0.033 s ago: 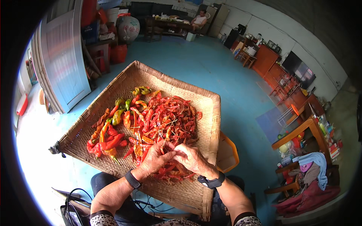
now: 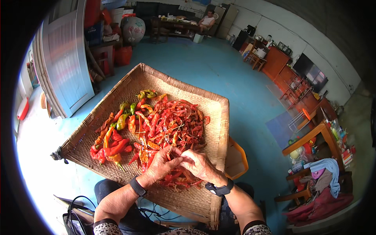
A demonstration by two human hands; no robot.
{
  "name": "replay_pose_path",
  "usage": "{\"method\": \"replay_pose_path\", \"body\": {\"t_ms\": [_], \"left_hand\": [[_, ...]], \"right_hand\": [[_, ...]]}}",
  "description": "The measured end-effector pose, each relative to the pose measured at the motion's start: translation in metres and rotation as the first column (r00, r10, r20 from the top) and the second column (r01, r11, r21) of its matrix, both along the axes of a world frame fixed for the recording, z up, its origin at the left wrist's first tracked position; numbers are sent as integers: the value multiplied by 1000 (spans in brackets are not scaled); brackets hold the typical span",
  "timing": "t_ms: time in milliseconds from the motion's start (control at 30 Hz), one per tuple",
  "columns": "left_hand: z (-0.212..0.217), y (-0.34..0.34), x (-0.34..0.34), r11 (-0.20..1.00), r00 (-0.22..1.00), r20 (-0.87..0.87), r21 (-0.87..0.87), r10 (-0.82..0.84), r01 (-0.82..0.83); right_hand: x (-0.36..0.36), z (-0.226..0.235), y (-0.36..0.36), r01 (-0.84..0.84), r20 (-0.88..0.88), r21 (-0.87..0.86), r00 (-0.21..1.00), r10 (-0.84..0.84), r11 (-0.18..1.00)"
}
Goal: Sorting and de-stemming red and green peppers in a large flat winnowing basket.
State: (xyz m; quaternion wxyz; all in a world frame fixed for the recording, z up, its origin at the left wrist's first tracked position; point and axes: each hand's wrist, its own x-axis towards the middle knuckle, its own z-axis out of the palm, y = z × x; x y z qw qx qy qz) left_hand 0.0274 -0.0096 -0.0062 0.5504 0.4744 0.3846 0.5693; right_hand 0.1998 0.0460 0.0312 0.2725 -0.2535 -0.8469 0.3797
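A wide woven basket tray [image 2: 213, 103] lies across my lap. Dried red chili peppers [image 2: 186, 123] are heaped in its middle. Fresher peppers [image 2: 122, 122], red, orange and green, lie along the left side. Over the near edge of the heap, my left hand [image 2: 162, 163] is closed, with a bit of red chili pepper [image 2: 169, 156] showing between its fingers. My right hand [image 2: 199, 165] meets it, fingertips pinched together against the left fingers. Whatever the right fingertips hold is hidden. More red chilies lie under both hands.
A yellow-rimmed container [image 2: 239, 162] stands on the blue floor beside the tray's right edge. At right, a wooden chair [image 2: 305, 143] holds clothes. A door panel [image 2: 66, 58] stands at left. Far back, a person [image 2: 206, 21] sits near a table. Black cables [image 2: 76, 199] hang at lower left.
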Motion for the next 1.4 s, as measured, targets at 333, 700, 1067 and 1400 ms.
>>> {"method": "replay_pose_path", "body": {"t_ms": [333,700,1067,1400], "left_hand": [[8,-3,0,997,998,13,-52,-56,56],[9,-4,1,994,990,-104,-62,-98,92],[18,-7,0,993,910,-414,116,15,37],[-1,3,-5,969,888,-391,143,243,-202]], "right_hand": [[0,1,-2,-26,-1,-47,1000,26,999],[1,-5,-2,-25,-25,-104,999,23,994],[-2,-5,-3,-41,45,51,998,38,998],[40,17,36,320,-190,61,934,-304,945]]}}
